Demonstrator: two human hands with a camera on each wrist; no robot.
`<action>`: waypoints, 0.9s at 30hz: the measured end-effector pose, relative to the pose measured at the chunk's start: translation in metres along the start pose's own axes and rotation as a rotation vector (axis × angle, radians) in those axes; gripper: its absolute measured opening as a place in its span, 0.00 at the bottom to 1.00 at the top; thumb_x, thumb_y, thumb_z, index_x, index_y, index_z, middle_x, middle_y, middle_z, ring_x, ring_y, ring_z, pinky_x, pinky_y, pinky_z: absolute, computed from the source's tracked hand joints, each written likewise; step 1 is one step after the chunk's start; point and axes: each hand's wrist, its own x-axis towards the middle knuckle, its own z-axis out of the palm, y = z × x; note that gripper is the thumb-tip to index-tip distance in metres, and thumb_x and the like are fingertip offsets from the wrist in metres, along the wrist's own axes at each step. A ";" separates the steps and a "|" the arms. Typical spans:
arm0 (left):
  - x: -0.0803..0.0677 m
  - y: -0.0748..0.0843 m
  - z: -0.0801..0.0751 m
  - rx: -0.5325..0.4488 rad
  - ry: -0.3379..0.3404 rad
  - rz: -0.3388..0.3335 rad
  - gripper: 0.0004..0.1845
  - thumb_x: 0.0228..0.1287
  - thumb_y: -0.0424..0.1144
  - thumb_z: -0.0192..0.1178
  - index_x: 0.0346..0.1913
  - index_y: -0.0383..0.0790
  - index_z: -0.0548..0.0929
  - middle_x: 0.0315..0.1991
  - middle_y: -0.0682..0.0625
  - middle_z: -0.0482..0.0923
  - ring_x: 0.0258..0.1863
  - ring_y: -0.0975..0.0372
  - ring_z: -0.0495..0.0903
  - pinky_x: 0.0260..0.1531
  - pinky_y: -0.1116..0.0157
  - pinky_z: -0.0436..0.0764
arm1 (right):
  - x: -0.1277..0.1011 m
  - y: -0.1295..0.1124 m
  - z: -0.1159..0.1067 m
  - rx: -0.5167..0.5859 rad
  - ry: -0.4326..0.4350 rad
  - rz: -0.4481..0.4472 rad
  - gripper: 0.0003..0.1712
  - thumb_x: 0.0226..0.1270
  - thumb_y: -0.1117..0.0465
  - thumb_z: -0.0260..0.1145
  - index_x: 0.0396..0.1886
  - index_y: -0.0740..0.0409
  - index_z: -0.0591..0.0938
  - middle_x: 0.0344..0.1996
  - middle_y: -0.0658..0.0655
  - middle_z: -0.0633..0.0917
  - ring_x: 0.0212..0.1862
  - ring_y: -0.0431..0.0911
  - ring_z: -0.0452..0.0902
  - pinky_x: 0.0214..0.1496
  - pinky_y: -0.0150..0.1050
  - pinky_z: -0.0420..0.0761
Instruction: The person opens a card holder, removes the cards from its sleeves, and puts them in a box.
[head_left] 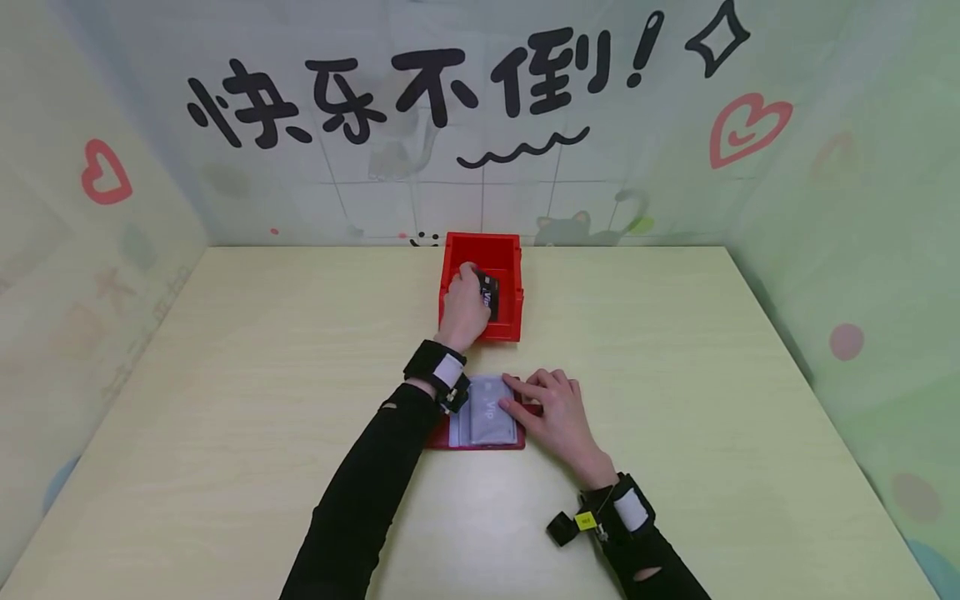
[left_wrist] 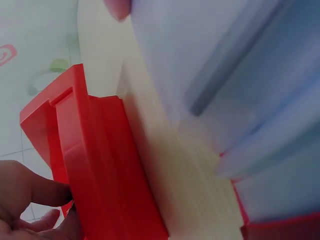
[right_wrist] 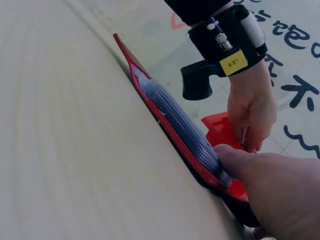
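My left hand [head_left: 465, 307] reaches into a red plastic bin [head_left: 511, 321]. Its curled fingers grip a black card [head_left: 490, 293] with pale lettering, partly hidden by the hand. In the left wrist view, the thumb and fingertips go behind the bin wall. Nearer me, a red card holder [head_left: 495, 447] lies open like a book, its clear sleeves [head_left: 491, 412] showing "VIP" lettering. My right hand [head_left: 558, 417] pinches its right side. From the right wrist view, the thumb presses on the stacked sleeves [right_wrist: 185, 130] and fingers sit under the cover.
The bin stands at the back of a pale wooden table [head_left: 262, 375], close to a printed backdrop [head_left: 480, 200] with black characters. Side panels [head_left: 855, 250] flank the table. Each wrist wears a black strap [head_left: 628, 510] with a small camera.
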 end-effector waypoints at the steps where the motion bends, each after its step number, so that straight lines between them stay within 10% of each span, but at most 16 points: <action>1: 0.000 0.000 0.002 0.015 0.001 0.009 0.30 0.64 0.26 0.63 0.67 0.31 0.64 0.59 0.33 0.75 0.56 0.45 0.78 0.63 0.51 0.79 | 0.000 0.000 0.000 0.000 0.000 -0.001 0.25 0.63 0.49 0.73 0.59 0.46 0.85 0.31 0.51 0.79 0.42 0.48 0.68 0.49 0.44 0.62; 11: -0.007 0.001 0.011 0.191 -0.058 0.056 0.13 0.66 0.31 0.64 0.51 0.29 0.81 0.49 0.35 0.76 0.42 0.46 0.82 0.51 0.52 0.86 | -0.001 0.000 0.000 0.006 0.009 -0.021 0.25 0.63 0.49 0.73 0.59 0.46 0.85 0.31 0.51 0.79 0.41 0.48 0.67 0.48 0.43 0.61; 27: -0.012 -0.001 0.012 0.337 -0.182 0.042 0.11 0.71 0.37 0.56 0.47 0.32 0.82 0.45 0.36 0.79 0.51 0.46 0.74 0.52 0.51 0.82 | 0.000 0.002 0.000 0.004 0.022 -0.036 0.24 0.63 0.48 0.73 0.58 0.47 0.86 0.29 0.49 0.77 0.40 0.46 0.67 0.47 0.41 0.59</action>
